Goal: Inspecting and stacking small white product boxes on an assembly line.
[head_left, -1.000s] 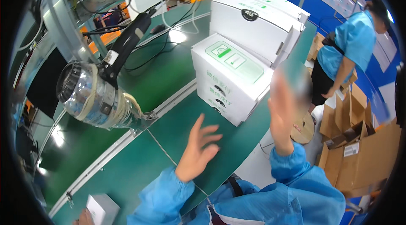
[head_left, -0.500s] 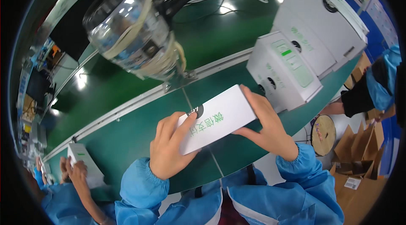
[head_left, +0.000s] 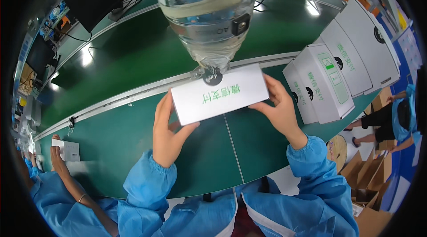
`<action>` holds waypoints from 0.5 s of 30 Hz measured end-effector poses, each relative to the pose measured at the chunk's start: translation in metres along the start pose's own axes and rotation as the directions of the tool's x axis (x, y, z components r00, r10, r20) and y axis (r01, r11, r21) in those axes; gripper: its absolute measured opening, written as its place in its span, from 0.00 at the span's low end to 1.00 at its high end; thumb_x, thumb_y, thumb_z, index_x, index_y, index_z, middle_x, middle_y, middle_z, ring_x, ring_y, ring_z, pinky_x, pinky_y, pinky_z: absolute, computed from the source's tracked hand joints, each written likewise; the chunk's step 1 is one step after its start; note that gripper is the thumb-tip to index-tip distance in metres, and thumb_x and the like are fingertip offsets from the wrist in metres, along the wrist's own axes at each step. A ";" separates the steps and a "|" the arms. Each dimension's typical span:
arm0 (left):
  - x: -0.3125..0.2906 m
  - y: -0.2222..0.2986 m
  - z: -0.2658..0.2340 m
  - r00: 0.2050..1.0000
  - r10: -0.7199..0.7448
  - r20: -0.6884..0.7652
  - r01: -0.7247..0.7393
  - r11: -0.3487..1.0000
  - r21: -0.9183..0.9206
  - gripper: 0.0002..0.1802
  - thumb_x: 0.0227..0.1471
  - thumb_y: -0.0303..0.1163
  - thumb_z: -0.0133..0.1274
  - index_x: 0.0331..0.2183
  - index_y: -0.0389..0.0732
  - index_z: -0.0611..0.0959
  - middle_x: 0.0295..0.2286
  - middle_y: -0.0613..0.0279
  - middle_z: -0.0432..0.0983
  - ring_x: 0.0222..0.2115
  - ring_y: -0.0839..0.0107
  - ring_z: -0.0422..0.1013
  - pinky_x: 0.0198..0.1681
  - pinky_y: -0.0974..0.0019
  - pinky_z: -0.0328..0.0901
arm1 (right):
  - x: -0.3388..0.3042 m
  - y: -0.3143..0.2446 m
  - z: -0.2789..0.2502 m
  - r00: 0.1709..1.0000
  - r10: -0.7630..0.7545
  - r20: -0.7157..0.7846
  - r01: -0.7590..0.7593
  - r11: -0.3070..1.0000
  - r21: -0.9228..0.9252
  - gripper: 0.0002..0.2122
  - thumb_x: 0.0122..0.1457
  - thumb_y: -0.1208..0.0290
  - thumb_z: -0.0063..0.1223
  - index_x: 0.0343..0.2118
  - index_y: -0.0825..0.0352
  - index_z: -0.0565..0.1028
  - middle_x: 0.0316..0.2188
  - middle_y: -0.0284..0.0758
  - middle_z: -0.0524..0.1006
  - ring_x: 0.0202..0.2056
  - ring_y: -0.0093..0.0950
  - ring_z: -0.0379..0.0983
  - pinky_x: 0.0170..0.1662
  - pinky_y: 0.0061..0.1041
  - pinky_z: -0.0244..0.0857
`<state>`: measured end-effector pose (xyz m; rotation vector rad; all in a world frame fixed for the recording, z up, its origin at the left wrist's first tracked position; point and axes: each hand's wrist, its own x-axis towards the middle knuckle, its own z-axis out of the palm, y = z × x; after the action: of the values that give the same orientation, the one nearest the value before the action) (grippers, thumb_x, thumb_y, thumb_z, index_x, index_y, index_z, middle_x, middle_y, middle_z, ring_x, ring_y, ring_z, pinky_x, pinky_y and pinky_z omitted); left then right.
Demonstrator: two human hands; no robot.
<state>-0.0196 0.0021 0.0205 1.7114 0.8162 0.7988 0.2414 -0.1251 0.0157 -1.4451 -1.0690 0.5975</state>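
A white carton (head_left: 209, 105) with green print and a round black mark is held level above the green bench. Its left end is gripped by my left hand (head_left: 167, 128), thumb along the near lower edge. My right hand (head_left: 280, 110) clasps the right end, fingers behind and thumb in front. Just beyond the carton is the taped neck of an inverted clear plastic bottle (head_left: 207, 19), wrapped in a pale band; whether the carton touches it I cannot tell.
Similar white cartons (head_left: 318, 83) are stacked at the right. On the left, a co-worker's hand (head_left: 58, 161) holds a small white box (head_left: 71, 151). Another person (head_left: 402, 117) stands at the far right, near open brown cardboard boxes (head_left: 364, 170). A metal rail (head_left: 118, 96) runs along the bench.
The carton has been levelled and raised toward the bottle's neck. My left hand has shifted from its top face to its left end. The view has swung left; the co-worker's box is turned.
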 end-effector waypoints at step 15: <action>0.019 -0.010 0.015 0.991 0.110 -0.077 -0.109 0.994 0.018 0.49 0.44 0.23 0.68 0.65 0.38 0.62 0.57 0.49 0.69 0.59 0.55 0.65 0.55 0.52 0.69 | 0.008 0.033 -0.001 0.995 -0.058 -0.076 0.062 0.997 0.039 0.36 0.50 0.81 0.67 0.63 0.72 0.63 0.58 0.42 0.71 0.58 0.32 0.69 0.61 0.33 0.62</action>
<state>0.0013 0.0128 0.0092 1.7589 0.7868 0.9413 0.2550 -0.1152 -0.0140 -1.3841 -1.0322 0.5162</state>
